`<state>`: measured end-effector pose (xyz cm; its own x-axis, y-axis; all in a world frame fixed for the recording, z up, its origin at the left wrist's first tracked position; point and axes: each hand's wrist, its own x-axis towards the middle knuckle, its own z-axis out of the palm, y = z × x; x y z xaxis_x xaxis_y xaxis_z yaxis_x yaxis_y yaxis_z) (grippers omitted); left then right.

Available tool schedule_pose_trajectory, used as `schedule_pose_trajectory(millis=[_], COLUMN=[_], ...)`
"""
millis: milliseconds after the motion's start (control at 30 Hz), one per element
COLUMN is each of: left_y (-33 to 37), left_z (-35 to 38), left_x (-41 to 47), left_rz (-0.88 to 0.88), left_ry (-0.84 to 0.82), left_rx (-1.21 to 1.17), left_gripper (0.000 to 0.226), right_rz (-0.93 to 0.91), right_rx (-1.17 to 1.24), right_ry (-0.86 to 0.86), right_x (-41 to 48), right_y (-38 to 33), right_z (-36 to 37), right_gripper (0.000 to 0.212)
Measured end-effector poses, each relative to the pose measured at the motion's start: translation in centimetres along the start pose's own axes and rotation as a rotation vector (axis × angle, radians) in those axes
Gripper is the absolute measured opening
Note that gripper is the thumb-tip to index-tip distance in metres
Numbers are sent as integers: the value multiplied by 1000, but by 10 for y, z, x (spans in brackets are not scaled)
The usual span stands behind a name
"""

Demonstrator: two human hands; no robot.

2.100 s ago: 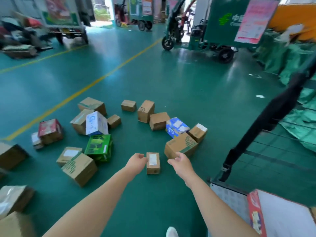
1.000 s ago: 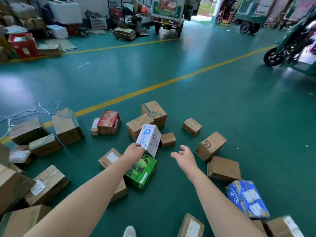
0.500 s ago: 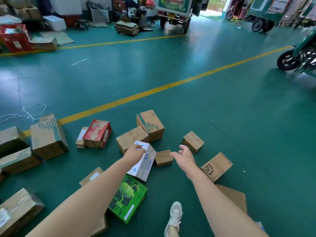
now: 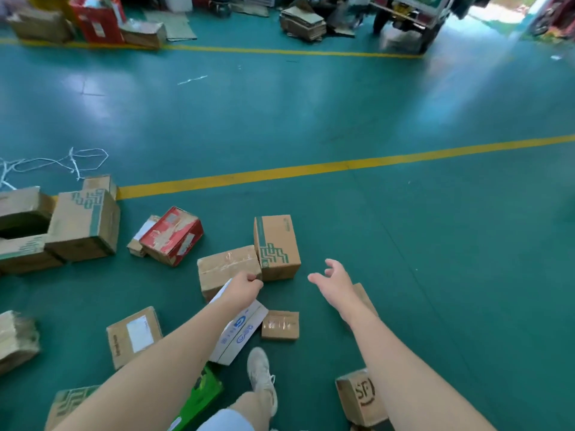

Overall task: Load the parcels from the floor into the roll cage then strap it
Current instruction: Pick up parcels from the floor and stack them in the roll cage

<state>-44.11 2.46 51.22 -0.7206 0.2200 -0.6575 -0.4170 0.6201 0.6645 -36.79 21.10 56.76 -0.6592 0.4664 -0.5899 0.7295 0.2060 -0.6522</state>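
My left hand (image 4: 242, 290) grips the white box (image 4: 239, 331), my right hand (image 4: 334, 279) is spread and empty; many parcels (image 4: 277, 244) lie on the floor (image 4: 311, 119), no cage in view, so I judge most loading is left.

Green glossy floor (image 4: 404, 244), yellow line (image 4: 311, 169) across it, second yellow line (image 4: 280, 51) far back. On the floor: red box (image 4: 172, 236) tilted; taped brown box (image 4: 227, 269) touching green-printed box (image 4: 277, 247); small brown box (image 4: 280, 325) near them; labelled box (image 4: 133, 335); SF box (image 4: 361, 396) bottom right; large green-printed box (image 4: 84, 225) left; green box (image 4: 202, 396) bottom edge. White string (image 4: 62, 161) loose at left. Flattened cardboard (image 4: 303, 23) far back.
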Motion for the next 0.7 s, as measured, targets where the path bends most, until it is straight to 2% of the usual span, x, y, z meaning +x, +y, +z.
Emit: schedule_pose_trajectory(millis=[67,167,300,433,600,700], left_y=[26,67,113,151,171,176], left_z=[5,12,13,3,-6,-6], left_x=[32,75,125,177,257,305], left_rz=[-12,-21,-33,-85,-219,-346], left_ry=[13,28,22,63,181,361], left_rx=[-3,-28,-94,-169,-388,-596], left_gripper=[16,8,34,40,44,40], right_rz=[-17,-25,-38,-90,-180,-252], right_rx=[-30,-59,-98,-170,-343,-489], right_ry=[-17,-33,-68,-123,-317,-473], right_x=[34,80,137,209,330,407], right_y=[-16,-40,-78,-125,-185,-226], right_z=[-10,-33,-59,-68,-45,-20], right_gripper=[67,68,68,67,66,66])
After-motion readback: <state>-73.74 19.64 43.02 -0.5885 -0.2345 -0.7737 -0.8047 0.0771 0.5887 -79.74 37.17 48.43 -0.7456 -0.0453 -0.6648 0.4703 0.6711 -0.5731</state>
